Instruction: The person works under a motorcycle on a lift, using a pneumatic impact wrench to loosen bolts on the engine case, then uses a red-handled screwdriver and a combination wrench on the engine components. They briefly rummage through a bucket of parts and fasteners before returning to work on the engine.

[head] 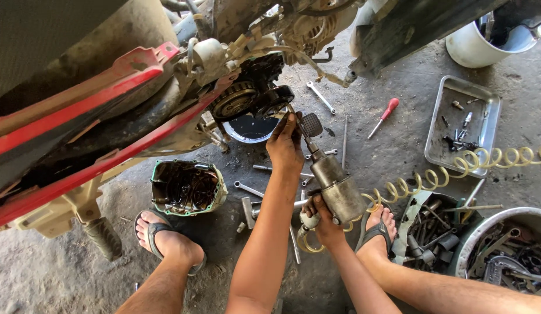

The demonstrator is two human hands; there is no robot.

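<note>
Head view: an air impact wrench [338, 189] is gripped at its handle by the right hand [322, 218], fingers wrapped tight; its socket end is steadied by the left hand [285, 145], fingers closed around it, against the scooter's exposed clutch [247, 99]; removed cover [188, 187] is set aside on the floor.

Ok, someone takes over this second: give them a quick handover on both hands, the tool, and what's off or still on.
Left hand: up at the tool's front end, steadying it against the engine parts.
Right hand: gripping the air impact wrench at its handle; coiled hose attached.
Done: engine cover is off, lying on the floor by the left foot.
Left: the round parts remain mounted on the engine.
</note>
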